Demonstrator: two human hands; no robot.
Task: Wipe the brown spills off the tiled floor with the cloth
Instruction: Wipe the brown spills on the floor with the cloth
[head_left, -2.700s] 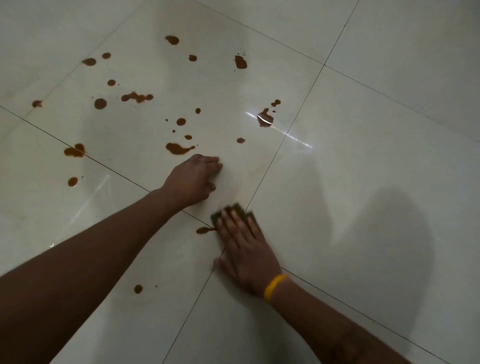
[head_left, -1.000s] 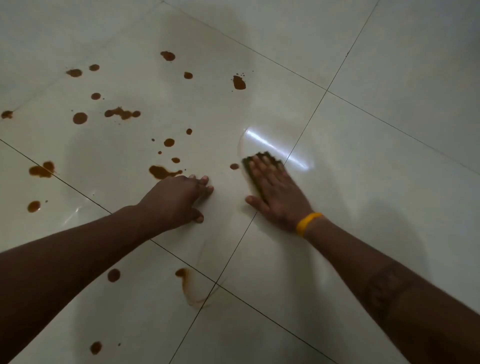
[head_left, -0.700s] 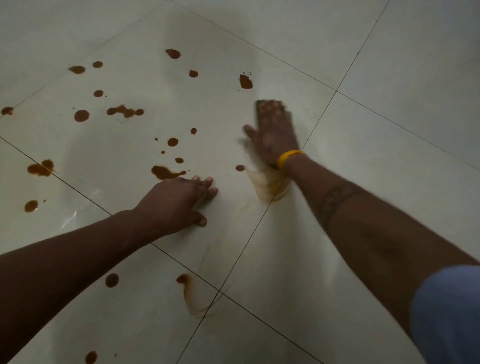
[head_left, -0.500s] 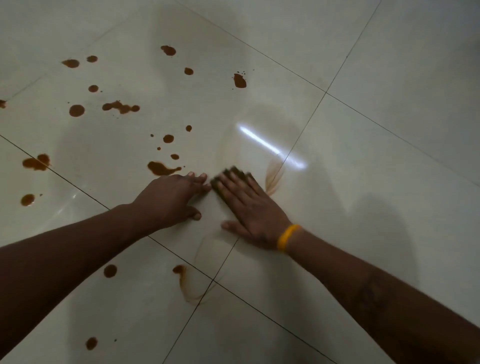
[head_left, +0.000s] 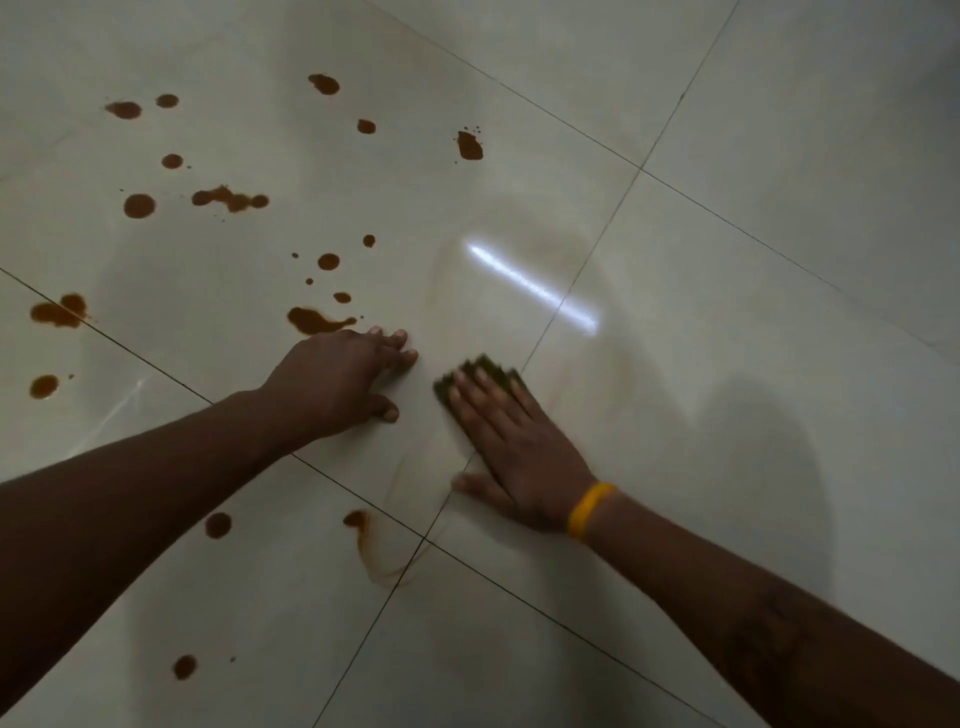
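My right hand (head_left: 511, 447) lies flat, fingers straight, pressing the dark cloth (head_left: 480, 376) onto the tiled floor (head_left: 727, 291) beside a grout line. It looks soft, thin and light; palm pressure suits it better than pinching. My left hand (head_left: 340, 382) braces, loosely spread.

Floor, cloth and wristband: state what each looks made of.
Floor: glazed ceramic or polished stone tile, judging by the mirror-like streak of light and the thin grout lines. Cloth under the right hand: dark, greenish, soft-looking, perhaps a scouring pad; motion blur leaves it open. Wristband: smooth yellow, probably silicone or rubber.
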